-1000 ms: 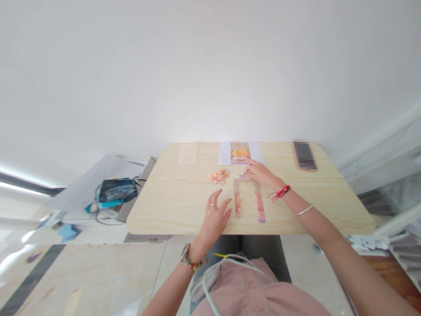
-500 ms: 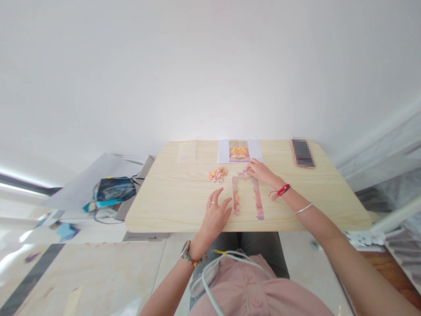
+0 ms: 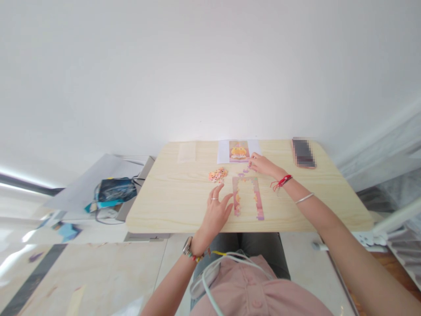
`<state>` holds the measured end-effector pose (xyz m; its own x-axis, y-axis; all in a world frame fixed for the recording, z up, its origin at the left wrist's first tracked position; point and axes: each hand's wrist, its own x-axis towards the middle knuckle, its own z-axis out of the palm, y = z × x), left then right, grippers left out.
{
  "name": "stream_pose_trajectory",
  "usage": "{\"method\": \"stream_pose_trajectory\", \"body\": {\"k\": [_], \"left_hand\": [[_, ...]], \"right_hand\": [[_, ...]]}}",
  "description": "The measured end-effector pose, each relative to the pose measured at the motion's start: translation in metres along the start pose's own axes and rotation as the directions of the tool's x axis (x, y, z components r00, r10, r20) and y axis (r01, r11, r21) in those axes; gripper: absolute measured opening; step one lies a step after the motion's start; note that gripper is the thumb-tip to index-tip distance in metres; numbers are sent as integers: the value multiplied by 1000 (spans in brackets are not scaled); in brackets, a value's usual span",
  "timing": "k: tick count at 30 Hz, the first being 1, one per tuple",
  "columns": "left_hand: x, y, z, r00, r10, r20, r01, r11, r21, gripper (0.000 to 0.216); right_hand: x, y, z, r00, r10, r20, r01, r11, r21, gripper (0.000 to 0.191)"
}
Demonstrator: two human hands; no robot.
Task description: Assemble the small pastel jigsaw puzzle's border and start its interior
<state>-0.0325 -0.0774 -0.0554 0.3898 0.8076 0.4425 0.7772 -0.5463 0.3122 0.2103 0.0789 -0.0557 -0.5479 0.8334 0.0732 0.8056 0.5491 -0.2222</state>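
Observation:
A partly joined jigsaw puzzle (image 3: 258, 199) lies on the table as a pink and purple border, its near side open. My right hand (image 3: 264, 166) is beyond the border's far edge, thumb and fingertips pinched on a small purple puzzle piece. Several loose purple pieces (image 3: 241, 174) lie beside those fingertips. My left hand (image 3: 217, 213) hovers left of the border with its fingers apart, holding nothing. Just past it is a pile of orange and pink puzzle pieces (image 3: 217, 175). A printed sheet (image 3: 223, 151) with a yellow cartoon figure lies behind the pieces.
The pale wooden table (image 3: 171, 197) stands against a white wall. A phone (image 3: 303, 152) lies at its back right, and a clear flat sheet (image 3: 187, 152) at the back left. Left of the table, a dark bag (image 3: 116, 189) rests among papers. White cables (image 3: 210, 272) hang at my lap.
My right hand has shifted slightly away from me and to the right, uncovering more of the border's far edge and the purple pieces. My left hand has barely moved.

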Motion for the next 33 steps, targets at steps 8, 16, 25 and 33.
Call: {"method": "stream_pose_trajectory", "body": {"k": [8, 16, 25, 33], "left_hand": [[-1, -1, 3, 1000, -2, -10, 2, 1000, -14, 22], [5, 6, 4, 996, -61, -71, 50, 989, -142, 20], [35, 25, 5, 954, -301, -3, 257, 817, -516, 13], [30, 23, -3, 970, -180, 161, 237, 834, -498, 12]], "right_hand": [[9, -6, -8, 991, -74, 112, 83, 993, -81, 14], [-26, -33, -25, 992, -60, -111, 49, 994, -100, 18], [-84, -121, -30, 940, -178, -292, 118, 970, -211, 21], [-98, -111, -42, 914, -278, -296, 278, 960, -43, 17]]}}
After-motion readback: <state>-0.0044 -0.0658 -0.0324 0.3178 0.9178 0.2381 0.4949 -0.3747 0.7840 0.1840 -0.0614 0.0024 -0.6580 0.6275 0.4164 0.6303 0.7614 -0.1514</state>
